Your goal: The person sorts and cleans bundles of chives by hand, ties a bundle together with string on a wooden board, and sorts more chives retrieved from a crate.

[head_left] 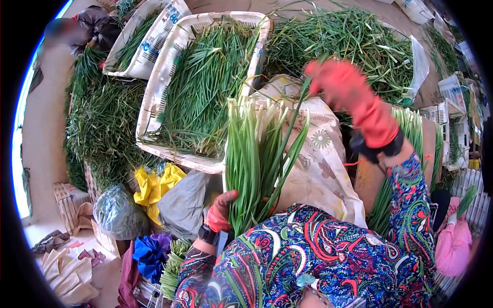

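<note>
My left hand (221, 209), in a red glove, is closed round the lower part of a big bunch of green stalks (249, 164). The bunch stands upright against my patterned clothing, its pale ends at the top. My right hand (336, 84), also red-gloved and blurred by motion, is raised above and right of the bunch. A long green leaf (298, 110) runs from its fingers down toward the bunch. A flowered cloth (323, 154) lies behind the stalks.
Ahead is a white crate (146, 115) holding green stalks. Loose greens (339, 41) are heaped at the back right, others (110, 128) at the left. Plastic bags (120, 213) lie at the left. Tidy bunches (408, 123) and a person's pink sleeve (453, 246) are at the right.
</note>
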`<state>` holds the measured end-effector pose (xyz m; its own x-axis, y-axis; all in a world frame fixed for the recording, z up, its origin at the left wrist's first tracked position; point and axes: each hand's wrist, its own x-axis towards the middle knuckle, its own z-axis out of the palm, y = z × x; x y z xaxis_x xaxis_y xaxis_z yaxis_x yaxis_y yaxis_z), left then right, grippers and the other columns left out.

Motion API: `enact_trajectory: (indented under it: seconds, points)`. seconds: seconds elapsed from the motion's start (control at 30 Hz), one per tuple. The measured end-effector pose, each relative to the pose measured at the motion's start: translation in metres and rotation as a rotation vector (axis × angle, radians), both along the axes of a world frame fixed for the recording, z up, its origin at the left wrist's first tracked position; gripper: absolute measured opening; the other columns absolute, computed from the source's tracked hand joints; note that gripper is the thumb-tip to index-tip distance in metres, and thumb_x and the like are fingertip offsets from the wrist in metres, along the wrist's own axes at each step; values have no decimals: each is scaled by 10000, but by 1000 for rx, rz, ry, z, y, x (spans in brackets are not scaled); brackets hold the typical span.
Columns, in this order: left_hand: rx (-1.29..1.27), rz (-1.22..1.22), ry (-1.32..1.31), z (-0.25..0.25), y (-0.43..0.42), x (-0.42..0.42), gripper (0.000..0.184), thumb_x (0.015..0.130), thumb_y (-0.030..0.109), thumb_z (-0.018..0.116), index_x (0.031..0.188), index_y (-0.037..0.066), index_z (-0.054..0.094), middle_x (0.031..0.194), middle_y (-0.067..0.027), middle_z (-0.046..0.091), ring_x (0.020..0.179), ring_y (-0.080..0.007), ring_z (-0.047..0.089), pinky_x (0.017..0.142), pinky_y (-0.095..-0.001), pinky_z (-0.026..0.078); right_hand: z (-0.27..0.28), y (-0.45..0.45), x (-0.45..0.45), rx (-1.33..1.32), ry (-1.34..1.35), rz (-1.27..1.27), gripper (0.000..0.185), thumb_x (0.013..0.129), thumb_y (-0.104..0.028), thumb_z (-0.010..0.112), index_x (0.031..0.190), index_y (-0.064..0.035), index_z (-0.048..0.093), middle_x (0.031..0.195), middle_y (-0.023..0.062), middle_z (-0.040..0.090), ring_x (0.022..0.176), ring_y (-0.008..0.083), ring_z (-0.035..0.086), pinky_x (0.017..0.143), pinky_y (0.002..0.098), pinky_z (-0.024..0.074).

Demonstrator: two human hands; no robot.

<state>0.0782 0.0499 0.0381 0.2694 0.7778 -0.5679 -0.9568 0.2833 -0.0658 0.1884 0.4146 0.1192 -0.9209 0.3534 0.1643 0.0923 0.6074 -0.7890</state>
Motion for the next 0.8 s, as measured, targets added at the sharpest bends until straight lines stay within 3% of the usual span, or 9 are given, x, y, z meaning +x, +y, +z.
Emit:
enact_trajectory:
  seconds: [0.03,0.1,0.27,0.33,0.43,0.53,0.67,0.77,0.8]
  points:
    - [2,9,20,2,1,0,581,778,304,585,1221,-39,434,1175,-218,514,1047,-329,534,935,-433,406,22,18,2,-315,-234,-318,158,765,-149,532,808,-48,646,901,28,620,625,115,557,576,230,439]
    - [5,27,60,9,3,2,576,779,297,581,1223,-39,432,1174,-212,517,1045,-327,535,932,-433,408,7,116,26,76,202,-448,196,781,-176,554,909,-52,636,932,39,622,746,139,579,644,262,452]
    - [-114,45,210,-3,-2,-1,596,715,292,641,1202,3,459,1159,-200,529,1036,-351,526,926,-490,395,49,63,2,522,-48,-414,247,750,-209,610,937,-48,606,991,73,609,778,177,576,643,304,450]
    - [-114,55,187,10,5,0,583,721,268,638,1209,10,453,1147,-177,543,1015,-333,544,909,-484,415,39,0,-18,596,-137,186,395,697,-314,665,1002,-74,590,1009,108,597,924,235,552,836,340,404]
    - [-69,28,276,14,6,-1,586,721,273,641,1214,21,452,1139,-171,550,1015,-331,545,916,-491,406,-17,-66,-17,772,118,242,502,741,-445,557,1010,-21,574,991,132,596,949,247,558,994,368,282]
    - [-53,27,226,17,2,0,615,717,263,655,1244,41,428,1145,-156,548,1023,-328,541,928,-501,391,-25,-73,-30,354,-465,535,453,789,-421,505,939,3,552,922,116,595,917,218,555,974,376,305]
    - [5,55,185,1,1,7,763,704,259,676,1335,60,294,1241,-155,468,1090,-326,494,967,-507,344,-67,-69,-28,859,-36,433,249,800,-292,492,856,-55,547,802,78,583,824,203,571,923,343,355]
    - [24,21,157,-4,0,12,838,705,286,677,1372,81,213,1279,-172,420,1101,-371,471,965,-538,324,-43,-53,-28,497,53,415,106,766,-185,506,794,-87,532,737,47,569,768,199,581,833,283,420]
    - [16,12,152,-9,-4,12,828,704,295,678,1367,80,231,1275,-183,422,1098,-382,469,963,-543,323,-37,-40,-29,656,32,361,88,751,-167,510,789,-98,550,743,44,577,757,203,583,812,290,434]
